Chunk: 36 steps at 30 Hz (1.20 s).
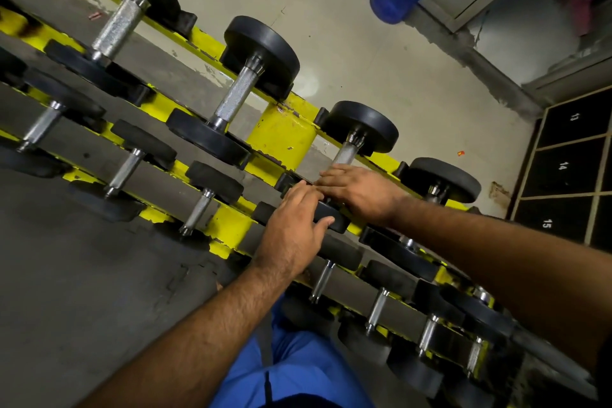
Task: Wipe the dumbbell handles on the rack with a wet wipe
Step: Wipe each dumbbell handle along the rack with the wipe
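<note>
Dumbbells lie across the yellow rack (281, 132). The left hand (291, 225) rests, fingers straight, on one dumbbell's near weight (331, 214); the right hand (357, 189) lies flat over its handle (346, 153). Any wet wipe is hidden from view.

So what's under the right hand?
The right hand lies over the near end of a dumbbell's knurled steel handle. Whether a wet wipe is beneath the palm cannot be seen; the hand covers it.
</note>
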Each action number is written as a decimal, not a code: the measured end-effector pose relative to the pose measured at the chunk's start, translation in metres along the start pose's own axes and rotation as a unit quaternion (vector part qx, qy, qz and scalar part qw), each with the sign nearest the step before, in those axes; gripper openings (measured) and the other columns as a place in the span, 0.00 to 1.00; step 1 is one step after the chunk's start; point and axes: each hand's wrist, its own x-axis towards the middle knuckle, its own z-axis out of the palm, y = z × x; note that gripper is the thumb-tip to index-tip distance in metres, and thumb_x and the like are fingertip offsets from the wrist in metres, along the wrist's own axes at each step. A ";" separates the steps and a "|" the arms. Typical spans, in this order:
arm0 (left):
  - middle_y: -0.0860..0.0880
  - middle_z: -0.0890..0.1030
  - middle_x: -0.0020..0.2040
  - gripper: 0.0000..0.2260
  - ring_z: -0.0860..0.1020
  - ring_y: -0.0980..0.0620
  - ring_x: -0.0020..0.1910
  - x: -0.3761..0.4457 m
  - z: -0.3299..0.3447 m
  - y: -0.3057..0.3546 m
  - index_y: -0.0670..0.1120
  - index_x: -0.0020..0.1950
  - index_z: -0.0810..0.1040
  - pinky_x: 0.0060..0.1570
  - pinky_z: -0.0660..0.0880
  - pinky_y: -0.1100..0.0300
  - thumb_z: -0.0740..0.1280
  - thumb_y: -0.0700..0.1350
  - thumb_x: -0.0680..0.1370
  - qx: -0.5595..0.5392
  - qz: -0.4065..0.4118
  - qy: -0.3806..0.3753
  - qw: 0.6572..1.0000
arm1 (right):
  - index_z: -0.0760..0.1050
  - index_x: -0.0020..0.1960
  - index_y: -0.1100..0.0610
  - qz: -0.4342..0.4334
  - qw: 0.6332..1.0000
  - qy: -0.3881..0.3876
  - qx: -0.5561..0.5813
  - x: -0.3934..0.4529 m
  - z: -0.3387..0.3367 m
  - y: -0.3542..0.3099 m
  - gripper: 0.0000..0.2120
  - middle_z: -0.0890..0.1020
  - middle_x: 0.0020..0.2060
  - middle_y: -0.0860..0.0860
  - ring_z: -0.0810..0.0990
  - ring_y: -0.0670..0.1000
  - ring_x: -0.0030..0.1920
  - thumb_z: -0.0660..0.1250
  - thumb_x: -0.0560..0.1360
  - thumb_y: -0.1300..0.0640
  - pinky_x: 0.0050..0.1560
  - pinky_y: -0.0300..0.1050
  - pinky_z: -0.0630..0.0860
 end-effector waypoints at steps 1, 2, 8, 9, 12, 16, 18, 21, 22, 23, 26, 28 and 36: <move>0.47 0.73 0.69 0.19 0.65 0.50 0.74 0.000 -0.001 0.000 0.43 0.66 0.74 0.70 0.68 0.52 0.69 0.50 0.78 0.004 -0.001 -0.003 1.000 | 0.77 0.66 0.59 0.039 0.999 0.017 -0.022 0.000 -0.001 0.008 0.18 0.80 0.64 0.55 0.76 0.56 0.68 0.65 0.76 0.62 0.72 0.54 0.65; 0.47 0.73 0.69 0.20 0.65 0.51 0.74 0.000 -0.001 0.000 0.44 0.66 0.74 0.70 0.69 0.52 0.69 0.51 0.78 0.007 -0.002 -0.006 1.000 | 0.77 0.67 0.59 0.084 0.995 0.024 -0.040 0.001 -0.003 0.013 0.19 0.80 0.65 0.56 0.75 0.57 0.69 0.64 0.76 0.64 0.73 0.54 0.63; 0.48 0.73 0.68 0.19 0.66 0.51 0.73 0.002 -0.003 -0.002 0.44 0.66 0.74 0.69 0.69 0.55 0.69 0.51 0.78 0.015 0.001 -0.008 1.000 | 0.75 0.68 0.60 0.102 0.990 -0.004 -0.101 0.011 -0.007 0.012 0.19 0.78 0.65 0.58 0.74 0.58 0.69 0.59 0.78 0.61 0.73 0.54 0.63; 0.48 0.73 0.68 0.19 0.67 0.50 0.72 0.001 -0.003 -0.001 0.44 0.66 0.74 0.68 0.70 0.55 0.69 0.51 0.78 0.017 0.000 -0.007 1.000 | 0.74 0.69 0.59 0.140 0.984 -0.013 -0.110 0.015 -0.012 0.017 0.19 0.77 0.67 0.58 0.72 0.58 0.70 0.58 0.79 0.61 0.74 0.53 0.62; 0.49 0.73 0.68 0.19 0.67 0.51 0.72 0.002 -0.005 -0.002 0.45 0.66 0.74 0.67 0.71 0.54 0.69 0.51 0.78 0.011 -0.006 -0.009 1.000 | 0.75 0.65 0.57 0.161 0.979 -0.018 -0.123 0.027 -0.015 0.015 0.18 0.78 0.64 0.56 0.72 0.56 0.69 0.56 0.79 0.59 0.74 0.51 0.61; 0.50 0.72 0.69 0.18 0.65 0.53 0.74 0.002 -0.007 -0.002 0.46 0.65 0.73 0.67 0.69 0.57 0.68 0.52 0.79 0.016 -0.012 -0.010 1.000 | 0.76 0.67 0.57 0.121 0.989 -0.021 -0.077 0.020 -0.021 0.022 0.18 0.79 0.64 0.55 0.74 0.56 0.67 0.58 0.79 0.61 0.72 0.51 0.66; 0.50 0.72 0.69 0.18 0.65 0.53 0.74 0.002 -0.007 -0.001 0.46 0.65 0.74 0.67 0.69 0.57 0.68 0.52 0.78 0.014 -0.016 -0.009 1.000 | 0.74 0.69 0.58 0.165 0.983 -0.008 -0.079 0.020 -0.021 0.020 0.20 0.77 0.66 0.56 0.71 0.56 0.71 0.58 0.79 0.61 0.73 0.52 0.64; 0.51 0.73 0.68 0.17 0.68 0.52 0.71 0.004 -0.009 -0.002 0.47 0.64 0.74 0.66 0.72 0.54 0.69 0.52 0.78 0.005 -0.017 -0.012 1.000 | 0.75 0.68 0.58 0.127 0.989 -0.017 -0.075 0.019 -0.008 0.002 0.20 0.78 0.65 0.56 0.71 0.56 0.69 0.57 0.78 0.61 0.75 0.51 0.60; 0.51 0.73 0.68 0.17 0.68 0.52 0.71 0.004 -0.010 -0.003 0.47 0.64 0.74 0.65 0.72 0.53 0.69 0.52 0.78 0.007 -0.017 -0.014 1.000 | 0.75 0.68 0.57 0.111 0.991 -0.016 -0.066 0.017 -0.010 0.004 0.20 0.78 0.65 0.55 0.71 0.56 0.70 0.58 0.78 0.62 0.75 0.51 0.59; 0.51 0.73 0.68 0.17 0.69 0.52 0.71 0.004 -0.010 -0.003 0.47 0.64 0.74 0.65 0.73 0.53 0.69 0.52 0.78 0.008 -0.018 -0.018 1.000 | 0.75 0.69 0.57 0.116 0.991 -0.007 -0.064 0.016 -0.015 0.010 0.20 0.77 0.67 0.55 0.71 0.55 0.71 0.59 0.78 0.63 0.75 0.51 0.60; 0.51 0.73 0.66 0.17 0.71 0.52 0.68 0.006 -0.011 -0.004 0.47 0.63 0.74 0.62 0.74 0.52 0.69 0.52 0.78 0.007 -0.015 -0.020 1.000 | 0.74 0.69 0.58 0.166 0.984 0.010 -0.065 0.018 -0.021 0.020 0.21 0.77 0.67 0.56 0.70 0.56 0.71 0.59 0.78 0.64 0.74 0.50 0.61; 0.51 0.74 0.65 0.16 0.72 0.51 0.66 0.006 -0.011 -0.004 0.47 0.62 0.75 0.60 0.75 0.51 0.69 0.52 0.78 0.004 -0.010 -0.020 1.000 | 0.77 0.66 0.57 0.105 0.992 -0.021 -0.063 0.024 -0.018 0.005 0.19 0.80 0.63 0.54 0.74 0.55 0.67 0.62 0.76 0.63 0.72 0.50 0.65; 0.53 0.74 0.59 0.15 0.76 0.52 0.54 0.007 -0.018 -0.008 0.48 0.61 0.75 0.50 0.78 0.53 0.69 0.52 0.77 -0.005 0.006 -0.023 1.000 | 0.80 0.63 0.55 0.116 0.993 0.000 0.002 0.018 -0.033 0.004 0.19 0.81 0.62 0.53 0.78 0.54 0.64 0.60 0.77 0.67 0.63 0.54 0.76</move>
